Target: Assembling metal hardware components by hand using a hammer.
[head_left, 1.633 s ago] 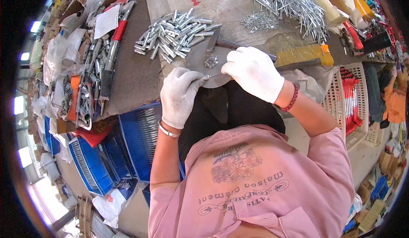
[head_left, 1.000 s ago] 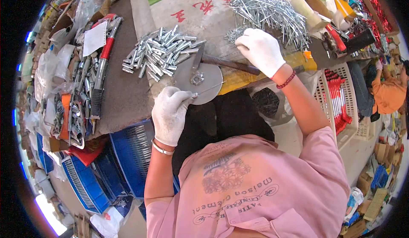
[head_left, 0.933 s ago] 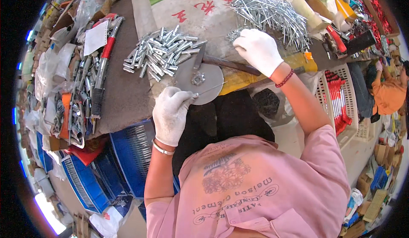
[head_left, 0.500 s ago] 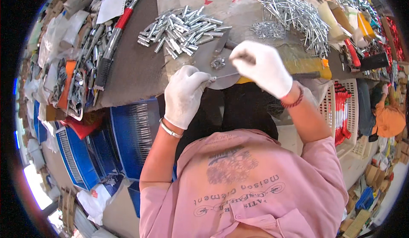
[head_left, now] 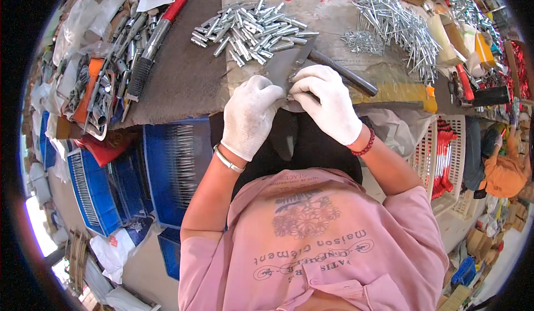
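Left grip: white-gloved, fingers curled closed, pinching a small metal part mostly hidden at the fingertips.
Right grip: white-gloved, half curled, its fingertips close against the left's; whether it has hold of the part, cannot tell.
Grey disc: just beyond both grips, on the tabletop.
Hammer: beyond the right grip, handle slanting rightward.
Metal sleeves: heaped beyond the left grip.
Pins: heaped farther off, beyond and right of the right grip.
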